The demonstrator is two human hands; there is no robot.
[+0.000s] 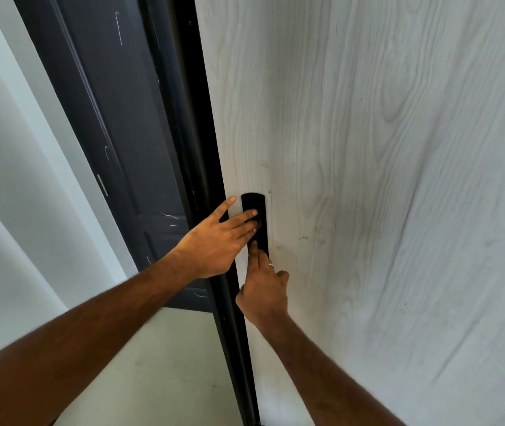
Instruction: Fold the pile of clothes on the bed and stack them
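No clothes or bed in view yet; the person's at a pale wood-grain door [368, 149]. Left hand [214, 244] lies flat, fingers straight, on the black oblong lock plate [258, 204]; right hand [265, 290] pokes one finger just below. Probably best to press steadily.

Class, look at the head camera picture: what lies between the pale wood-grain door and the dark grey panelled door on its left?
In the head view, a black door edge strip runs between the pale wood-grain door and the dark grey panelled door.
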